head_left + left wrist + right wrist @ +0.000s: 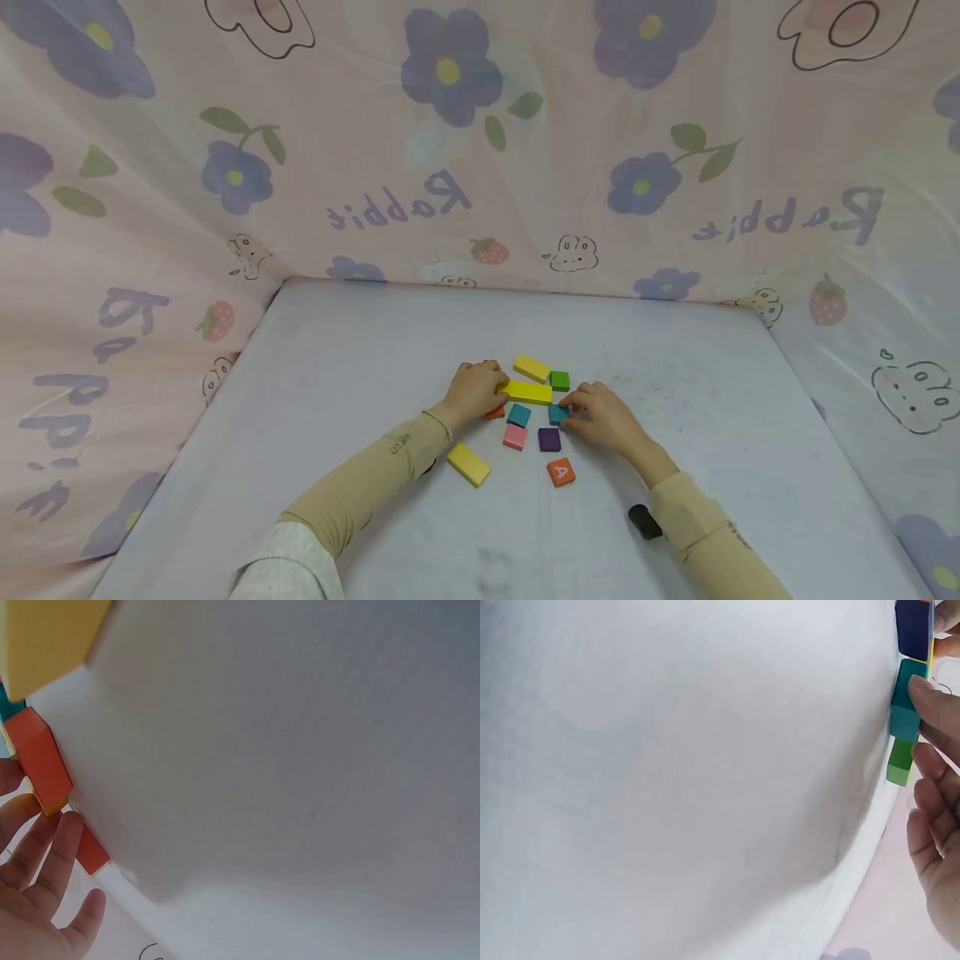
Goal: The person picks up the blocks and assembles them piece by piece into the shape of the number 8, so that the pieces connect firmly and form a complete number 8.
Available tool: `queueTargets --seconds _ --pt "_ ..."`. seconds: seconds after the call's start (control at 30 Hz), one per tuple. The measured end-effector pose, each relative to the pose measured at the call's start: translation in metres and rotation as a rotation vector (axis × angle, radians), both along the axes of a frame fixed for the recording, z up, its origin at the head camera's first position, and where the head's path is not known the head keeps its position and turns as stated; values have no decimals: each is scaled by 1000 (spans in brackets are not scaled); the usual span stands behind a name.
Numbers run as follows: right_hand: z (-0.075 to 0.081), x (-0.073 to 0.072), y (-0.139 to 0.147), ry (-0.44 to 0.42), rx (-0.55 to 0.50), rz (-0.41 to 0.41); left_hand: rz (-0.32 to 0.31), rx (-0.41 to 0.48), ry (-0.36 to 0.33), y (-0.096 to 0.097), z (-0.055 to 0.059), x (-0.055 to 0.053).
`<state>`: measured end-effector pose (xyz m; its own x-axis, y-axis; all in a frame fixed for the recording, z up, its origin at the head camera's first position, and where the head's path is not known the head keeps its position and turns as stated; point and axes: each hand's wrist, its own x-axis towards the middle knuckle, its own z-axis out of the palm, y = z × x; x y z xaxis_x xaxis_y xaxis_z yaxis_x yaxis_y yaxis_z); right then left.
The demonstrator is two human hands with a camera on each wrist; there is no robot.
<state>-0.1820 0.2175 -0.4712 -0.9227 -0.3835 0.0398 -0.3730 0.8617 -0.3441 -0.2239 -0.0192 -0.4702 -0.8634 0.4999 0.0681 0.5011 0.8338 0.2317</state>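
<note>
The left hand (474,392) is at the left end of the long yellow block (528,392), which lies flat in the middle of the group, and its thumb and forefinger seem to pinch this end, while the other fingers extend loosely. The right hand (606,419) pinches the right teal block (555,414) between thumb and forefinger; its remaining fingers are slightly bent. This teal block is on the white table (360,350), just beside the right end of the long yellow block, on the near side. Behind the long block there are a second yellow block (532,367) and a green block (559,381). In front of it are the left teal block (519,415), a pink block (515,437) and a purple block (549,440). One orange block (495,412) is partly hidden by the left hand. Nearer to the person lie a third yellow block (468,464), turned diagonally, and an orange block with a letter A (561,472). A small black object (645,522) is beside the right sleeve (705,533).
</note>
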Motion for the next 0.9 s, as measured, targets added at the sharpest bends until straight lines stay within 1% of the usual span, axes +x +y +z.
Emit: queueTargets --seconds 0.3,0.5,0.67,0.9 --pt "1 0 -1 -16 15 -25 -4 4 21 -1 -4 -2" --pt "0 1 -1 -12 9 -30 -10 10 21 -1 -4 -2" --pt "0 3 0 1 0 -23 -3 7 11 0 -3 -1" --pt "1 2 -1 -35 7 -37 3 -6 6 1 -3 -1"
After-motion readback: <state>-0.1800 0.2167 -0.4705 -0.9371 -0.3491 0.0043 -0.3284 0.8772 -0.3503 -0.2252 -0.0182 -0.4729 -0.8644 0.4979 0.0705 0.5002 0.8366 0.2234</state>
